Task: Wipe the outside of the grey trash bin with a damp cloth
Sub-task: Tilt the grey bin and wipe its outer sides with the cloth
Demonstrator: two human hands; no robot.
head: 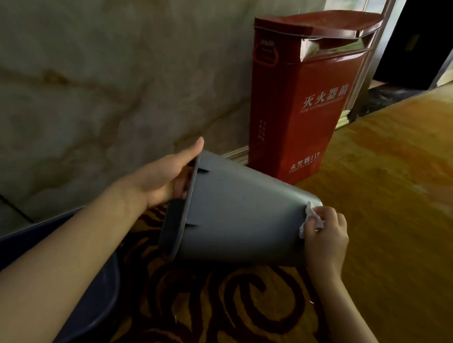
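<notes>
The grey trash bin [239, 218] lies tipped on its side above the carpet, its rim to the left and its base to the right. My left hand [166, 177] grips the rim, thumb up over the edge and fingers inside the opening. A small white cloth [311, 218] is pressed against the bin's base edge by my right hand [323, 236], whose fingers are curled over it. Most of the cloth is hidden under those fingers.
A red fire extinguisher box [299, 102] stands against the marble wall [95, 77] just behind the bin. A dark blue basin [92, 295] sits at lower left under my left forearm. Patterned yellow and brown carpet [386, 189] covers the floor; a doorway opens at upper right.
</notes>
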